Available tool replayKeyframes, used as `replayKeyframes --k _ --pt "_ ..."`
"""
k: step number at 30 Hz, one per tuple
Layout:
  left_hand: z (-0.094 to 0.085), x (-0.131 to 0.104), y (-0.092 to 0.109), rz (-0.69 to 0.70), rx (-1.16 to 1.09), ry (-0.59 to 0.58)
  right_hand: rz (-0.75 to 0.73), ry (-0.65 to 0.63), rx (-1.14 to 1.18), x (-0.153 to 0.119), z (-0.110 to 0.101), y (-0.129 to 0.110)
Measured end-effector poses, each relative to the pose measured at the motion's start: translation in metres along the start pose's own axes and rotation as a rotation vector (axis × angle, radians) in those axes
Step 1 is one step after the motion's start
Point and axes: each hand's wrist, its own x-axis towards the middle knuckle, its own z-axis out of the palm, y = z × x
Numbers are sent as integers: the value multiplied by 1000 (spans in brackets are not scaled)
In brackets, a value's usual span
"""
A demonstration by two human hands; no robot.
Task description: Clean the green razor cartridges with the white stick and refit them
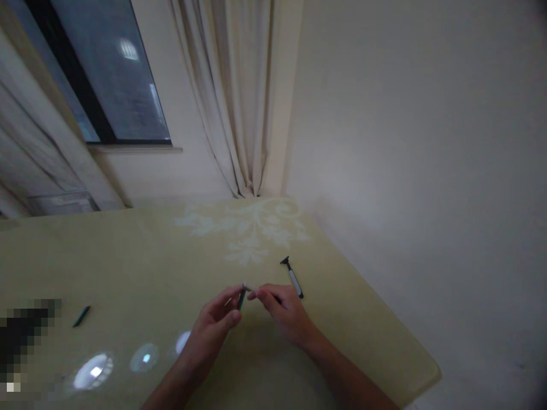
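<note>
My left hand (217, 316) is closed on a narrow green strip-like piece (241, 298), pinched upright between thumb and fingers. My right hand (284, 310) is closed round a thin tool (251, 290) whose pale tip meets the top of the green piece; the rest of this tool is mostly hidden in the fingers. Just beyond the right hand, a razor (294, 278) with a black head and a grey-and-black handle lies on the table. Off to the left rests a small dark green piece (81, 316), similar in colour to the held one.
The glossy yellowish table (141, 256) has a pale floral pattern and lamp reflections. Its right edge runs along a plain wall (405, 171). Curtains (239, 85) and a window (111, 74) stand behind. A blurred-out dark patch covers the lower left.
</note>
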Motion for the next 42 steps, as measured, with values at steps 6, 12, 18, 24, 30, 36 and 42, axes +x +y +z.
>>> replayKeyframes --k 6,12,18,24,30,36,42 --pt "5 -1 6 -28 -14 15 -17 -42 -47 0 0 1" --pt "8 -4 7 -91 -131 19 -21 -17 -45 -1 3 1" --pt "9 -4 11 -98 -133 30 13 -31 -43 -1 5 0" --pt "6 -3 5 -111 -160 62 55 -24 -49 -3 4 -2" --pt "3 -4 2 -86 -133 -57 28 -24 -19 -2 4 -3" --pt "2 -4 3 -106 -172 -36 50 -18 -54 -2 2 -4" --pt "5 -6 7 -103 -168 -11 50 -13 -34 -2 3 -6"
